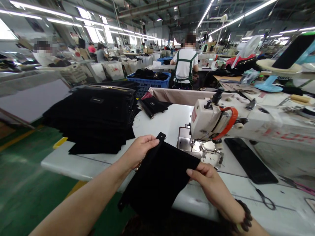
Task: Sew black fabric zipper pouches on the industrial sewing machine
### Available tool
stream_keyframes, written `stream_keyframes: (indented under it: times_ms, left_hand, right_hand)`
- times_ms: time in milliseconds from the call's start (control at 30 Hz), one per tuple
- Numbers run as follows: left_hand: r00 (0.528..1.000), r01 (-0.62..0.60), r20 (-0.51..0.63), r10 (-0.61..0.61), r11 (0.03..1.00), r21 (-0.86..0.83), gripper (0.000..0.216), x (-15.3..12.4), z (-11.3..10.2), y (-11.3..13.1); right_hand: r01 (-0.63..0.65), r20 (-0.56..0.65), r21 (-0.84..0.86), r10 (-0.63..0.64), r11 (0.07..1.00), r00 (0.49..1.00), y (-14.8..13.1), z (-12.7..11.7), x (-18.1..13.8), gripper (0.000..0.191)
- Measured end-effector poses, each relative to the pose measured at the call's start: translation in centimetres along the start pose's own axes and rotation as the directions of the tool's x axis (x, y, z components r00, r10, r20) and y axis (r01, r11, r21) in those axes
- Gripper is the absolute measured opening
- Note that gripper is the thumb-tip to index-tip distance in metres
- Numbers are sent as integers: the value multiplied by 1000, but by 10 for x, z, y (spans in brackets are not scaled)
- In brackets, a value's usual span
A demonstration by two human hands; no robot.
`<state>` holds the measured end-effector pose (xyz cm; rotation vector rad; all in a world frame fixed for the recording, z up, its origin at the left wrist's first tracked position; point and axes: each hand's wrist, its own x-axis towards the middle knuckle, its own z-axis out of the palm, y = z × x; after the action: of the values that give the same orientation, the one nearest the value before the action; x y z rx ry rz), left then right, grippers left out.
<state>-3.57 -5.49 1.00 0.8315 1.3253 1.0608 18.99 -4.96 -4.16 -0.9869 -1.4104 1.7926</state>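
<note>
held black cloth [162,177], illegible label [96,100], blurred lettering [273,131]

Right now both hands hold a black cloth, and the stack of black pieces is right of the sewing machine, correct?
No, the head view shows the stack left of the sewing machine; left hand and right hand do hold the cloth.

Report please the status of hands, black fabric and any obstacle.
Left hand holding black fabric by its left edge. Right hand pinching its right corner. Sewing machine just beyond.
</note>
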Motion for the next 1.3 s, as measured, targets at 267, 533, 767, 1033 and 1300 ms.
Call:
stream_keyframes:
  times_ms: [267, 533, 767, 1033, 1300]
  left_hand:
    - [972, 0, 225, -72, 953, 302, 28, -2, 26, -13]
    - [959, 169, 204, -196, 975, 141, 31, 1, 37, -27]
    - [933, 299, 220, -283, 953, -42, 29, 5, 39, -41]
    - [952, 145, 250, -178, 979, 144, 31, 22, 63, -42]
    - [939, 4, 322, -124, 937, 350, 30, 31, 75, -38]
  right_hand:
    - [-61, 29, -131, 65, 990, 997, -26, -13, 7, 31]
    - [-57, -13, -56, 56, 997, 998, -19, 3, 17, 18]
    - [-70, -67, 26, 72, 997, 995, -8, 5, 18, 16]
    - [-80, -133, 22, 83, 997, 988, 2, -18, 10, 15]
    - [-27, -245, 24, 32, 999, 969, 0, -25, 4, 19]
